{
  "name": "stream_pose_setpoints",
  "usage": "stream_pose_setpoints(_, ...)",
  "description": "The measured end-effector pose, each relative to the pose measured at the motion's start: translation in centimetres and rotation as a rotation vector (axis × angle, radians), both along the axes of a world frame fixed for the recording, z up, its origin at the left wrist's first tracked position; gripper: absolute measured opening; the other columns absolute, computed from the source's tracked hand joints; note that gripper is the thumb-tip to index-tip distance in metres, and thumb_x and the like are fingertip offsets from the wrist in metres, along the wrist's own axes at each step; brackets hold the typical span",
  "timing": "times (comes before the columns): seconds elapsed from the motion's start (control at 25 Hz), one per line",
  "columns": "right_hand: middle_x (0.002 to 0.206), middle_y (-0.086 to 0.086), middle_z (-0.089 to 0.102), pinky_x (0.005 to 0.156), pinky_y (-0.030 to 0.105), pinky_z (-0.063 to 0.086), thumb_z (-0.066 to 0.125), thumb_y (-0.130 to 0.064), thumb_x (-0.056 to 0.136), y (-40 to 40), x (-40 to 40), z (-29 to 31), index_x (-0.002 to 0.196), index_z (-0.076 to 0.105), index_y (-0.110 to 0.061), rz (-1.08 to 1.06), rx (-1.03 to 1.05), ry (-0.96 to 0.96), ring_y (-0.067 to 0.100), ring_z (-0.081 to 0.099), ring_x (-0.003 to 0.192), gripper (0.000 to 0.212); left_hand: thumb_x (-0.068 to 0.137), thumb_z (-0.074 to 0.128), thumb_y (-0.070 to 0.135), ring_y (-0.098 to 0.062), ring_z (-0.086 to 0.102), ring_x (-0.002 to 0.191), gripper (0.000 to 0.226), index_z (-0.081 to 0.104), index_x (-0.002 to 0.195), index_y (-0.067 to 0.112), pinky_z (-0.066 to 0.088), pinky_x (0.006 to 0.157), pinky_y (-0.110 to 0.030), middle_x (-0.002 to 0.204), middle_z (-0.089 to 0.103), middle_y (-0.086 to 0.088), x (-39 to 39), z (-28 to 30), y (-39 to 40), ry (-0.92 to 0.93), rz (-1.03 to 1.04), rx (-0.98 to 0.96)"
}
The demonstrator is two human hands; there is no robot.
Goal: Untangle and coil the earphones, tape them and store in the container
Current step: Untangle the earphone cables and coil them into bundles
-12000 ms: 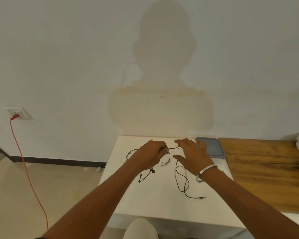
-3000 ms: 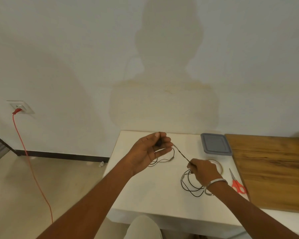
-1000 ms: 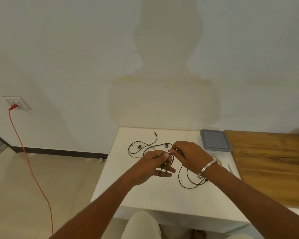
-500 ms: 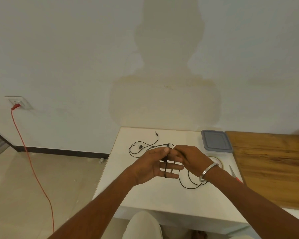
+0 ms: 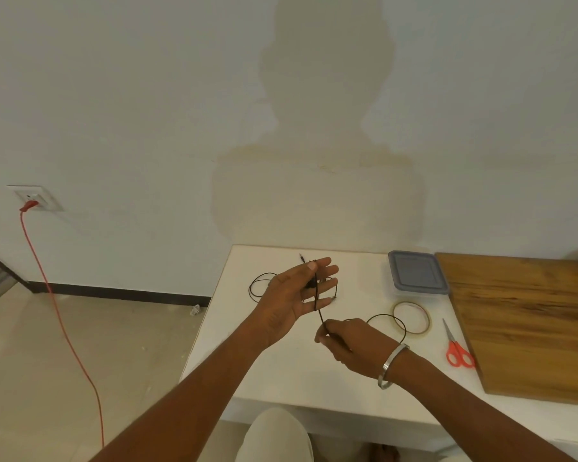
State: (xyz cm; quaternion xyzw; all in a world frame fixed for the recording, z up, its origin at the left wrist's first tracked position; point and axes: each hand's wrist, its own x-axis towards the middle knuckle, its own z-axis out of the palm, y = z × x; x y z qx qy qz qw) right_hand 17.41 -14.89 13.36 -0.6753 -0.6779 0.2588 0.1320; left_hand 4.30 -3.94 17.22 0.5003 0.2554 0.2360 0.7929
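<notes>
The black earphones trail over the white table. My left hand is raised palm-up with fingers spread, the cord wound across them and pinned by the thumb. My right hand, lower and to the right, pinches the same cord, which runs taut between both hands. Loose loops lie on the table behind the left hand and beside the right hand. A roll of clear tape lies to the right. The grey-lidded container sits behind it, closed.
Red-handled scissors lie right of the tape, next to a wooden board on the table's right part. A red cable hangs from a wall socket down to the floor at left. My knee shows below the table's front edge.
My hands were together half a second ago; my right hand has pulled down and to the right with the cord, drawing it taut from my left fingers. The tape and scissors are uncovered.
</notes>
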Motion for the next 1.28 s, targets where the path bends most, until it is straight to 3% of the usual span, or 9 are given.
stream_pose_setpoints(0.12,0.074,-0.007,0.062,0.07,0.031,0.055,0.041,-0.03,0.096,-0.3,-0.4,0.5,0.107,0.058,-0.023,0.083,0.009,0.025,0.014,0.063,0.07,0.022,0.099,0.049,0.031,-0.016,0.062,0.118,0.031,0.066,0.122,0.018,0.047,0.103,-0.044,0.123,0.068,0.002,-0.3,-0.4,0.2,0.109,0.031,0.143)
stream_pose_setpoints(0.28,0.061,-0.018,0.05,0.057,0.013,0.041,0.042,-0.032,0.096,-0.2,-0.2,2.5,0.102,0.061,-0.022,0.087,0.137,0.064,0.003,0.052,0.055,0.022,0.098,0.051,0.031,-0.009,0.061,0.119,0.031,0.068,0.12,0.017,0.045,0.106,-0.043,0.121,0.069,0.006,-1.0,-1.0,0.4,0.205,-0.009,0.247)
stream_pose_setpoints(0.4,0.056,-0.018,0.048,0.055,0.012,0.035,0.044,-0.03,0.096,0.2,1.0,4.0,0.099,0.062,-0.021,0.027,0.243,0.068,0.003,0.048,0.052,0.02,0.096,0.054,0.039,-0.008,0.062,0.112,0.029,0.072,0.113,0.024,0.046,0.103,-0.039,0.114,0.071,0.006,-1.2,-1.5,0.1,0.246,-0.065,0.319)
stream_pose_setpoints(0.48,0.054,-0.019,0.049,0.054,0.013,0.035,0.046,-0.027,0.096,0.4,1.8,4.5,0.098,0.061,-0.019,-0.018,0.276,0.082,0.003,0.049,0.052,0.017,0.095,0.053,0.042,-0.019,0.055,0.085,0.028,0.074,0.1,0.024,0.042,0.089,-0.035,0.084,0.061,-0.013,-1.1,-1.8,-0.1,0.251,-0.109,0.4)
stream_pose_setpoints(0.56,0.056,-0.018,0.049,0.053,0.014,0.035,0.047,-0.028,0.095,0.6,2.4,4.9,0.095,0.06,-0.019,-0.042,0.303,0.075,0.003,0.048,0.054,0.016,0.095,0.053,0.044,-0.025,0.036,0.075,0.036,0.071,0.093,0.013,0.034,0.08,-0.038,0.075,0.041,-0.027,-0.9,-2.2,-0.2,0.231,-0.133,0.419)
stream_pose_setpoints(0.68,0.059,-0.012,0.053,0.051,0.017,0.037,0.049,-0.033,0.094,1.0,3.1,5.0,0.092,0.055,-0.021,-0.079,0.32,0.047,0.006,0.047,0.051,0.014,0.091,0.054,0.049,-0.022,0.043,0.084,0.041,0.072,0.1,0.013,0.037,0.083,-0.038,0.083,0.053,-0.018,-0.6,-2.3,-0.5,0.239,-0.163,0.381)
stream_pose_setpoints(0.84,0.067,-0.013,0.06,0.055,0.016,0.04,0.051,-0.03,0.093,1.7,3.7,5.1,0.091,0.054,-0.024,-0.133,0.339,0.049,0.004,0.051,0.055,0.007,0.094,0.052,0.036,-0.016,0.06,0.116,0.028,0.074,0.106,0.023,0.043,0.1,-0.046,0.116,0.071,0.0,-0.5,-2.2,-0.9,0.235,-0.174,0.312)
stream_pose_setpoints(1.0,0.075,-0.012,0.059,0.061,0.013,0.041,0.054,-0.027,0.092,2.3,4.0,4.8,0.094,0.059,-0.018,-0.172,0.375,0.069,0.002,0.054,0.066,0.01,0.098,0.053,0.032,-0.025,0.061,0.114,0.028,0.073,0.104,0.013,0.046,0.101,-0.045,0.118,0.07,-0.004,-0.6,-1.7,-1.0,0.205,-0.152,0.299)
stream_pose_setpoints(1.28,0.08,-0.008,0.064,0.068,0.008,0.043,0.049,-0.016,0.094,2.3,3.3,2.5,0.092,0.064,-0.014,-0.271,0.422,0.225,0.003,0.058,0.076,0.015,0.099,0.047,0.03,-0.038,0.06,0.117,0.029,0.064,0.103,0.007,0.044,0.102,-0.059,0.121,0.064,-0.021,-0.3,-1.1,-1.3,0.019,-0.214,0.005)
